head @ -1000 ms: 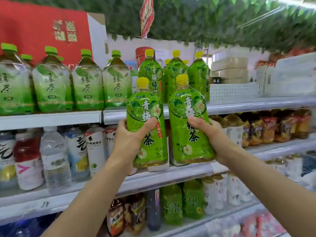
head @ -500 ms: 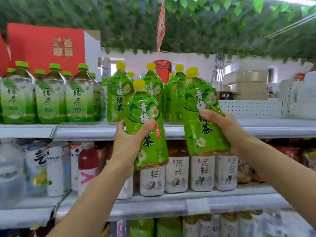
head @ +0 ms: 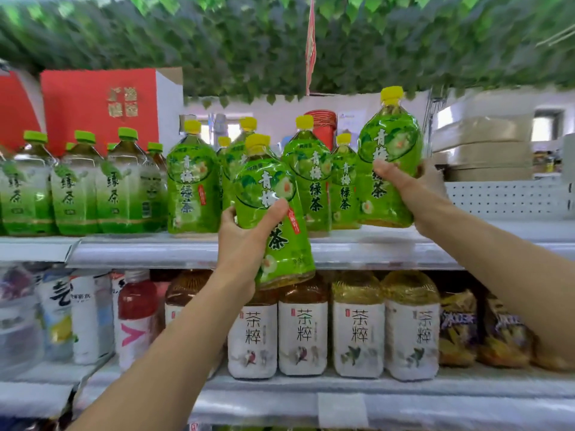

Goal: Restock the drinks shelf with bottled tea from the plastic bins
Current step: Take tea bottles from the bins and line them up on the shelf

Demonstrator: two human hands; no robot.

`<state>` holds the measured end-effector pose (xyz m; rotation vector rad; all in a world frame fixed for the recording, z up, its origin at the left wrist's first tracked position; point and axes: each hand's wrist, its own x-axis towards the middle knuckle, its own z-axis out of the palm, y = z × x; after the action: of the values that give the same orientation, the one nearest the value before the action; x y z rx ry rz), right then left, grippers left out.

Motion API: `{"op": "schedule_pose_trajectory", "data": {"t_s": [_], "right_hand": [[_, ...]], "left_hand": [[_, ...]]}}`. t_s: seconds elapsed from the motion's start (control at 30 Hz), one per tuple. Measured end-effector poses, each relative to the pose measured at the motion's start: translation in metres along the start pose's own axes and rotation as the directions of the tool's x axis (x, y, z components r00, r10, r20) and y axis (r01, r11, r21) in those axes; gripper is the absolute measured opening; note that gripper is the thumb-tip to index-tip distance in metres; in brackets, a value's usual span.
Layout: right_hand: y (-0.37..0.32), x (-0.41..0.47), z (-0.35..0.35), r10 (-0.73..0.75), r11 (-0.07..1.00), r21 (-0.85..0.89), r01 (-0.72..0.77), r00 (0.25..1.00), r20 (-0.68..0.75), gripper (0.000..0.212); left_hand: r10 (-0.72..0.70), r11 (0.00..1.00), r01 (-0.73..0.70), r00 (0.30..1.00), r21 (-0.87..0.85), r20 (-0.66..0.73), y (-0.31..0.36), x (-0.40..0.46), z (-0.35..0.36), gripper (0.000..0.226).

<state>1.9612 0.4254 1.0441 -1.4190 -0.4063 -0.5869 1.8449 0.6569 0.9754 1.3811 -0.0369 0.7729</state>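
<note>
I hold two large green tea bottles with yellow caps in front of the drinks shelf. My left hand (head: 249,234) grips one bottle (head: 273,209) around its middle, tilted, hanging in front of the top shelf's edge (head: 357,250). My right hand (head: 410,188) grips the other bottle (head: 389,157) low on its right side, with its base at the top shelf's surface, to the right of several matching yellow-capped bottles (head: 311,172). The plastic bins are out of view.
Green-capped tea bottles (head: 71,185) fill the top shelf's left, a red box (head: 93,101) behind them. White perforated backing (head: 504,197) and stacked packs stand at right. Brown tea bottles (head: 301,331), water and snacks fill the lower shelf. Fake leaves hang overhead.
Both bottles have risen. The right bottle went up and right to the top shelf beside the yellow-capped row; the left bottle came up in front of the shelf edge. My view tilted upward.
</note>
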Motion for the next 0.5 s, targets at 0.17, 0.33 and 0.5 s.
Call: {"op": "schedule_pose_trajectory", "data": {"t_s": [0.17,0.33,0.5], "right_hand": [[0.022,0.022,-0.006,0.077,0.996,-0.038,-0.076,0.996,0.033,0.08],[0.029,0.033,-0.02,0.117,0.989,-0.101,-0.103,0.983,0.142,0.086],[0.029,0.042,-0.032,0.13,0.964,-0.254,-0.075,0.97,0.205,0.07]], "left_hand": [[0.013,0.999,-0.011,0.999,0.052,-0.045,0.0,0.007,0.005,0.136],[0.008,1.0,-0.007,0.997,0.025,-0.074,-0.002,0.012,0.006,0.139],[0.019,0.999,-0.016,0.997,0.04,-0.079,-0.001,0.011,0.01,0.136]]}}
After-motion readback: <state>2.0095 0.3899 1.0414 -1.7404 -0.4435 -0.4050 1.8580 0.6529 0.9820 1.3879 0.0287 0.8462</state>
